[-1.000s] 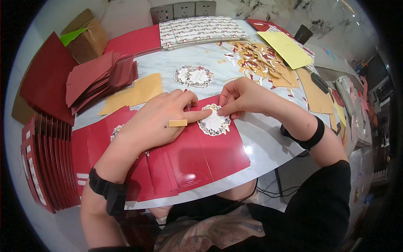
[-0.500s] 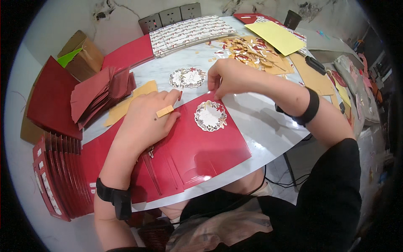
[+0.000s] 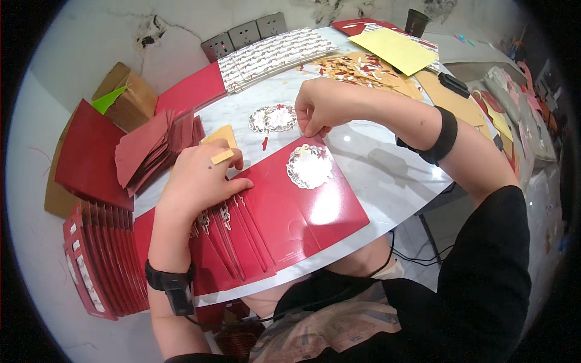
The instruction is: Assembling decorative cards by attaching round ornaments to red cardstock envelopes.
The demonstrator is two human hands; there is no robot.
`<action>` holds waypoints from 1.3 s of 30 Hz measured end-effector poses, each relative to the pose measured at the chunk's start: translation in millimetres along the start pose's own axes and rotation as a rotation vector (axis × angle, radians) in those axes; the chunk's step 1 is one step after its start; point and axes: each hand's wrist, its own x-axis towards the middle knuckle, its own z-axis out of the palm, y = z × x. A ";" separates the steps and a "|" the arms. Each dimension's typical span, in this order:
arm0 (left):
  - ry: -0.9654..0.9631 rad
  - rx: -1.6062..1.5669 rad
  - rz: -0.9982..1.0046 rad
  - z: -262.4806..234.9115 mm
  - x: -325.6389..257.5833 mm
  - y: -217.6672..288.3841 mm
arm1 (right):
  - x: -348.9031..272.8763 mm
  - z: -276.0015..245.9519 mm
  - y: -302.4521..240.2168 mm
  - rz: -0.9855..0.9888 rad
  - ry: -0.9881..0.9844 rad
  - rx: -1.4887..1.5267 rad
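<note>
Head camera, and we're looking down at a white marbled table (image 3: 370, 162) with both bare hands in play! The right hand (image 3: 315, 115) is up at the far corner of a glossy red sheet (image 3: 284, 212), fingers curled and tips pressed close together, touching that corner; whether the sheet is actually gripped between them, I can't tell. Just below those fingertips sits the wreath cutout (image 3: 309, 167), lying on the red sheet near its upper right corner (a fierce glare washes out its middle).

Over to the left hand (image 3: 200, 175): it lies across the row of overlapping red sheets (image 3: 233, 242), loosely spread, fingers bent and the thumb standing away from them, pointing at the top sheet. A small yellowish strip (image 3: 222, 157) sits on the back of it. Beneath, the edges of more pale cutouts (image 3: 225, 216) peek out between the layers.

Beyond the hands, more wreath cutouts (image 3: 270, 119) lie on the tabletop near the right hand, with a little red scrap (image 3: 264, 143) just beside them. On the left, a stack of dark red pieces (image 3: 145, 151) leans near a row of upright red folders (image 3: 109, 266). And at the back: patterned sheets (image 3: 272, 57), a heap of paper scraps (image 3: 357, 71) and a yellow sheet (image 3: 396, 49)!
</note>
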 end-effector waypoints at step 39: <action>0.011 0.012 -0.191 -37.3 -1.8 5.8 | 50.2 88.0 -71.5 -0.175 -0.003 0.480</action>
